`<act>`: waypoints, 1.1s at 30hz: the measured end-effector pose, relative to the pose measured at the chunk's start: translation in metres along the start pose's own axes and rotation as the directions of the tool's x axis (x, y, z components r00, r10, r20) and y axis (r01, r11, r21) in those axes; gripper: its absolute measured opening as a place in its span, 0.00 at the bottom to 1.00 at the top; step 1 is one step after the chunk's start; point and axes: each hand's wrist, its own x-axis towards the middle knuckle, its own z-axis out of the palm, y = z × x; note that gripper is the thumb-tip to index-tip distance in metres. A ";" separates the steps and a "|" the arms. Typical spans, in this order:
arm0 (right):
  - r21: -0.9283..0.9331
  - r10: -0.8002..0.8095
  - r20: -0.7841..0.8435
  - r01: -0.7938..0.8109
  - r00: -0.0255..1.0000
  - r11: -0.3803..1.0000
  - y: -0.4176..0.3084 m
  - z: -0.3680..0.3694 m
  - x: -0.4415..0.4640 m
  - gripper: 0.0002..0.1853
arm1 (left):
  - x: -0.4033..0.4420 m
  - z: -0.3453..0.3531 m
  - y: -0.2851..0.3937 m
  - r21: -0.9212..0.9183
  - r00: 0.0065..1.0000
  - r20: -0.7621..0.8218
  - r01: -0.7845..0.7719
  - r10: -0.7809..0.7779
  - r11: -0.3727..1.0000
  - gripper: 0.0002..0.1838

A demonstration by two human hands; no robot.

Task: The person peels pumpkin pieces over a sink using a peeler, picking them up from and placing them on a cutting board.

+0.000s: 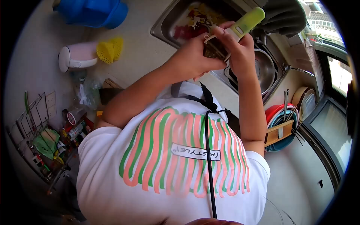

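Note:
Over the sink's edge my two hands are close together. My right hand is wrapped round a peeler with a light green handle pointing up and right. Its pale, forked head reaches down toward my left hand. Curled fingers of that left hand hold a dark greenish-brown piece of food, partly hidden by fingers and the peeler head; its kind I cannot make out. Yellow, white and red peelings lie in the sink basin just beyond.
A steel bowl sits in the second basin. Stacked coloured basins with a wooden-framed slicer stand right. On the left are a blue container, a pink-white appliance, a yellow mesh item and a wire rack.

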 end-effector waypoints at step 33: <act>0.160 0.075 -0.165 -0.048 0.983 0.986 0.018 -0.009 0.042 0.14 | 0.011 -0.027 -0.011 -0.195 0.985 -0.170 -0.070 0.037 0.978 0.23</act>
